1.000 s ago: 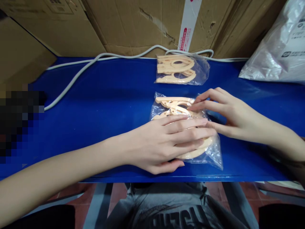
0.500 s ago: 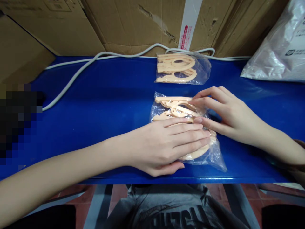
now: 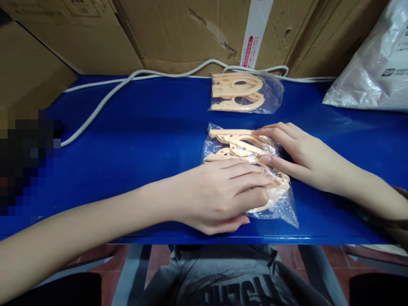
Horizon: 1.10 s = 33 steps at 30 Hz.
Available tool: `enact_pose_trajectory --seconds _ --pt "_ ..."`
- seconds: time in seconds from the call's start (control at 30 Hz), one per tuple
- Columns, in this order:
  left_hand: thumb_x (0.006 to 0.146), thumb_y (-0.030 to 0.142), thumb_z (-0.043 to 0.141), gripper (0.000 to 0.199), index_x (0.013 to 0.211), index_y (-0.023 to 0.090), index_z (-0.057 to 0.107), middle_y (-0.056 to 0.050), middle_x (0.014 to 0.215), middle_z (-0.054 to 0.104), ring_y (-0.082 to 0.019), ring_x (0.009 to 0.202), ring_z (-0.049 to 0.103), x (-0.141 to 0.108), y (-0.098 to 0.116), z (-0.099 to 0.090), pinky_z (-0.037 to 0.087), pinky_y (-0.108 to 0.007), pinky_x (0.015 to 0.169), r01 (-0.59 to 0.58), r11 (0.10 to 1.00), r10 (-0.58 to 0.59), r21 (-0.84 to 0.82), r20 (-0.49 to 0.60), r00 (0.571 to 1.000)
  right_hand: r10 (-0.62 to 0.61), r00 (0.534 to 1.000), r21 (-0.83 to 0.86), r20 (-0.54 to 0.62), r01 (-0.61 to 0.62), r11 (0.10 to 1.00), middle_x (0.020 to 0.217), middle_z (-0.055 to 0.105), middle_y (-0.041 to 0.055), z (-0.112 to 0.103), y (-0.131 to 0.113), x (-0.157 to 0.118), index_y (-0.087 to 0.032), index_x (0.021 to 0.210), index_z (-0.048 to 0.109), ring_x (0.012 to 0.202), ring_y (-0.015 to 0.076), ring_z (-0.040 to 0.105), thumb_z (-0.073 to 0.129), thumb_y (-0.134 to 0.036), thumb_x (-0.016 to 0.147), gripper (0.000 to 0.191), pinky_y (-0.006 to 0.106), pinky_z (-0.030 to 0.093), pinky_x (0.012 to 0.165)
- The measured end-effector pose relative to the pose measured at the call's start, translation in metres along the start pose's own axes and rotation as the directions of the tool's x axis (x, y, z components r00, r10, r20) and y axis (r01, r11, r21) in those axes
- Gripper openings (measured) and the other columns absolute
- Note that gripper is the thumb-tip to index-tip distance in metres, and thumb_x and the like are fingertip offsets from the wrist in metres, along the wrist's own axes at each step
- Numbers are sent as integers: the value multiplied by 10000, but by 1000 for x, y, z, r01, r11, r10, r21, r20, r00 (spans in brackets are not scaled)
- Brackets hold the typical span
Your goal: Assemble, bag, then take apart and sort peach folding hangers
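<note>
A clear plastic bag of beige folding hangers (image 3: 242, 146) lies flat near the front edge of the blue table. Across its lower part rests my left hand (image 3: 223, 195), palm down, fingers stretched over the bag and slightly bent, covering some of the hangers. My right hand (image 3: 293, 153) touches the bag's right side from above; its thumb and forefinger are apart, with the fingertips on the plastic and the hangers under it. Farther back lies a second clear bag of beige hangers (image 3: 237, 91), touched by neither hand.
Cardboard boxes (image 3: 178, 38) stand along the back of the blue table (image 3: 143, 140). A white cable (image 3: 105, 106) runs across the back left. A silvery plastic bag (image 3: 366, 76) sits at the back right. Something at the left edge is pixelated.
My left fingers have bent and drawn back a little to the left, showing more of the bag's lower right. My right fingers have lowered slightly onto the bag.
</note>
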<state>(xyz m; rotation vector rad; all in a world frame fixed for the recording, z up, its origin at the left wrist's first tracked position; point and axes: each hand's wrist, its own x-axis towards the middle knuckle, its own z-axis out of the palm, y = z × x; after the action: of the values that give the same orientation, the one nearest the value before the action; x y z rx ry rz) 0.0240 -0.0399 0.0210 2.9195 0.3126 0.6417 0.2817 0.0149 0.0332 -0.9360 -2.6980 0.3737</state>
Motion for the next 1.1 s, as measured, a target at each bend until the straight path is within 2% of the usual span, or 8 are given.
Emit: enact_pose_trajectory --seconds 0.2,0.3,0.4,0.57,0.73,0.8,0.97,1.1 --pt "1008 298 553 266 1164 83 571 -219 1358 664 -315 1338 598 -3 -2 3 486 -475 1144 33 997 -37 -68 -53 998 9 999 34 43 -11 999 1506 585 117 1 -2 -1 -232 1493 531 1405 336 523 436 -522 1045 542 561 429 1136" --pt "1016 299 549 397 1339 76 489 -202 1373 652 -289 1360 580 -4 -3 2 469 -457 1160 48 995 -53 -92 -55 997 -18 998 51 53 15 999 1561 540 94 2 0 -2 -238 1526 503 1477 320 457 434 -483 1054 537 577 379 1192" --pt "1028 279 535 482 1480 128 460 -148 1433 630 -287 1398 546 -2 -2 -2 439 -467 1185 41 997 -39 -59 41 998 -18 998 62 52 15 998 1580 519 91 4 3 -2 -251 1550 477 1484 318 451 429 -486 1053 552 586 368 1202" --pt "1026 299 536 454 1447 135 584 -138 1473 618 -307 1410 538 0 -1 -5 428 -475 1202 37 999 -36 -4 72 997 -28 999 51 32 26 998 1548 545 131 4 3 0 -211 1549 473 1421 343 509 434 -496 1051 576 591 411 1152" --pt "1024 247 549 409 1414 151 626 -107 1429 663 -284 1351 603 -1 1 -2 485 -440 1155 28 997 -29 77 13 1000 -40 999 55 -15 40 998 1286 672 155 5 5 0 -170 1562 445 1127 323 638 452 -511 1037 625 537 511 986" --pt "1022 243 554 386 1388 162 647 -95 1412 678 -264 1342 613 -1 2 -1 494 -412 1148 23 992 -20 121 -19 1000 -28 999 73 -32 30 997 1258 670 147 6 6 -1 -184 1569 428 1105 317 636 487 -513 1025 639 519 511 972" --pt "1014 236 562 353 1342 158 668 -82 1370 708 -233 1288 652 -1 3 4 519 -403 1118 7 980 11 199 -88 996 108 985 285 -138 -65 956 1337 621 121 10 4 2 -254 1567 380 1177 280 615 587 -516 983 673 443 498 1012" --pt "1053 184 492 332 1327 101 659 -80 1303 745 -210 1198 703 3 10 6 573 -359 1015 -28 974 66 224 -161 985 340 926 533 -161 -209 820 1190 615 72 13 -8 1 -257 1487 432 922 186 629 623 -532 966 619 322 536 787"
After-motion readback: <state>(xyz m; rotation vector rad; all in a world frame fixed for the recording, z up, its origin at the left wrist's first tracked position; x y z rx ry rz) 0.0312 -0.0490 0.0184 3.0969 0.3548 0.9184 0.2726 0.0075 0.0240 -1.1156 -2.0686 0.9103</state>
